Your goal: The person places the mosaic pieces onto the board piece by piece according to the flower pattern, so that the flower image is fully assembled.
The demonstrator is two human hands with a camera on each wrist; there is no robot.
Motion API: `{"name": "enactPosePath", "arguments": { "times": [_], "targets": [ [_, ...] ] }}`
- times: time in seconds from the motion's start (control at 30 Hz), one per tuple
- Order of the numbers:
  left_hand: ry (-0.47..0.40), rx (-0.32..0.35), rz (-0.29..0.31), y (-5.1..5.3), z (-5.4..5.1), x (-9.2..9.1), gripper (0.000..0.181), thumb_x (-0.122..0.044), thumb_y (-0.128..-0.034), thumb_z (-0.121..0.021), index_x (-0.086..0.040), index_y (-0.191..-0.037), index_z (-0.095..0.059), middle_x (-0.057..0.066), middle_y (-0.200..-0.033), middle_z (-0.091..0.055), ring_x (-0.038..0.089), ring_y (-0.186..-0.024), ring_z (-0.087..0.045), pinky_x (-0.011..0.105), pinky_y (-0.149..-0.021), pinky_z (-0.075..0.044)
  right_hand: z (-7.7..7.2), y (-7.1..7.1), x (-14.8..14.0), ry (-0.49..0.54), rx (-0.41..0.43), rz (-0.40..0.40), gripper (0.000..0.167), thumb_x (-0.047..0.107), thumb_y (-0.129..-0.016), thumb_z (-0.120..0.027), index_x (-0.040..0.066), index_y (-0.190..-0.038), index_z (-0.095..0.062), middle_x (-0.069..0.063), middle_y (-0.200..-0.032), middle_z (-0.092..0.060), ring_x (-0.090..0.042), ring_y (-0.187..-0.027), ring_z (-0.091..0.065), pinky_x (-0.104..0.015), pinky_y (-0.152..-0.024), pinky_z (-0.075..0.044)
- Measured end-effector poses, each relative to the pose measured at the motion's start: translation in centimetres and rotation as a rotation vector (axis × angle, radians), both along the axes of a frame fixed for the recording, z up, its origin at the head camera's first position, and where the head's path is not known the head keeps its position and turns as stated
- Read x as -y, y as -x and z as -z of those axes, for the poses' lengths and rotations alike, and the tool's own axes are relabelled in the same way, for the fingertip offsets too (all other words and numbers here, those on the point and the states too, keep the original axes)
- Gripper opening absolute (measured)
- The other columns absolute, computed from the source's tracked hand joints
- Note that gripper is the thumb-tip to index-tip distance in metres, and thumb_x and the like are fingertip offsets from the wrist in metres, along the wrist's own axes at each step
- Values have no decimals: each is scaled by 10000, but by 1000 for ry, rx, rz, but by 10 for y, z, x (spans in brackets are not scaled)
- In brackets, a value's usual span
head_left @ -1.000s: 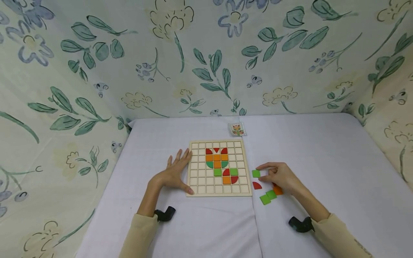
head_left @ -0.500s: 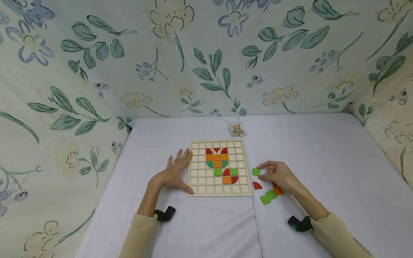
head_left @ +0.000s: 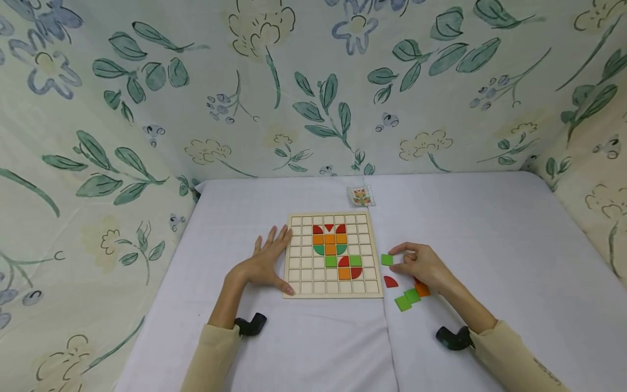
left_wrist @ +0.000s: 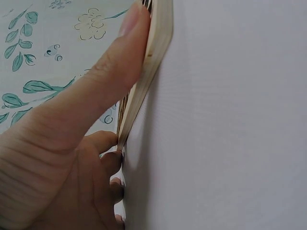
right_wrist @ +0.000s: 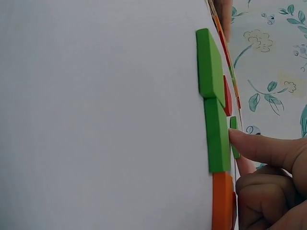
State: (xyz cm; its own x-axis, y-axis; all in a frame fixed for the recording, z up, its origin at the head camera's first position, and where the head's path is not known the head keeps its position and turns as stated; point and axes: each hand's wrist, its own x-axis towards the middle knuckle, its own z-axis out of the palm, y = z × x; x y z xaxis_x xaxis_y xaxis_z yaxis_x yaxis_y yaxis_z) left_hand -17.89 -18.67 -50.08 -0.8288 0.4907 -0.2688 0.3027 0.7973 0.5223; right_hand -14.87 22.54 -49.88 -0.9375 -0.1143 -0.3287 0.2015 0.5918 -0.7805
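In the head view my left hand lies at the left side of a wooden grid board. Its fingers are spread along the edge and the thumb touches the near left corner. My right hand pinches a green square tile by its edges between thumb and index finger, just off the board's right edge. Beside that hand lie a red quarter-circle tile, two green square tiles and an orange tile, partly hidden by the fingers. Red, orange and green tiles fill several board cells.
A small pattern card in clear wrapping lies behind the board. White cloth covers the table, with a fold running toward the front. Floral fabric hangs behind and at the sides.
My right hand has shifted slightly away from me and to the left, and the pinched green tile has moved with it. The left hand and board stay put.
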Motion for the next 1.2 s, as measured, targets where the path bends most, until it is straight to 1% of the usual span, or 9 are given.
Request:
{"name": "enactPosePath", "arguments": {
  "times": [0.23, 0.47, 0.57, 0.7, 0.93, 1.07, 1.2],
  "targets": [
    [-3, -7, -1, -1, -1, -1, 1523, -527, -578, -987, -105, -1673, -16, 82, -1759, 80, 358, -1616, 174, 653, -1278, 120, 3, 0, 1, 0, 7, 21, 436, 222, -888, -813, 56, -1264, -667, 52, -568, -377, -107, -495, -371, -219, -468, -325],
    [-1, 1, -2, -1, 0, 0, 1526, -527, -576, -987, -111, -1674, -12, 76, -1758, 87, 351, -1614, 186, 649, -1276, 131, 4, 1, 5, -2, 15, 30, 437, 220, -887, -812, 60, -1265, -663, 45, -563, -392, -139, -523, -483, -229, -502, -415],
    [2, 3, -2, 0, 0, 0, 1533, -533, -576, -985, -117, -1674, 1, 77, -1758, 97, 351, -1613, 191, 648, -1276, 133, 4, 1, 6, -6, 16, 28, 428, 217, -893, -805, 58, -1265, -665, 45, -561, -398, -143, -526, -498, -232, -513, -431],
    [1, 8, -2, 0, 0, 0, 1535, -530, -576, -985, -118, -1673, 6, 78, -1758, 101, 351, -1612, 195, 647, -1275, 138, 3, 2, 7, -21, 10, 23, 417, 225, -904, -792, 55, -1264, -667, 43, -564, -399, -139, -510, -462, -223, -500, -399],
    [-15, -1, -3, -2, -1, -1, 1523, -504, -574, -995, -105, -1674, -19, 88, -1759, 81, 363, -1614, 178, 653, -1275, 130, -5, 3, 12, -9, -62, 4, 382, 217, -913, -779, 59, -1248, -686, 41, -558, -347, -115, -474, -303, -216, -454, -239],
    [-18, -8, -1, -3, -2, -1, 1524, -497, -574, -996, -100, -1673, -18, 95, -1759, 79, 370, -1614, 172, 653, -1276, 125, -9, 1, 25, 38, -73, -25, 377, 226, -901, -802, 71, -1231, -707, 38, -560, -324, -118, -488, -291, -224, -473, -225],
    [-16, -4, 4, -2, -2, -1, 1526, -505, -576, -993, -101, -1673, -13, 96, -1758, 87, 369, -1613, 179, 652, -1275, 130, -10, -3, 46, 109, -66, -72, 354, 188, -887, -816, 67, -1206, -723, 45, -558, -320, -107, -483, -286, -213, -464, -216]
  ]
}}
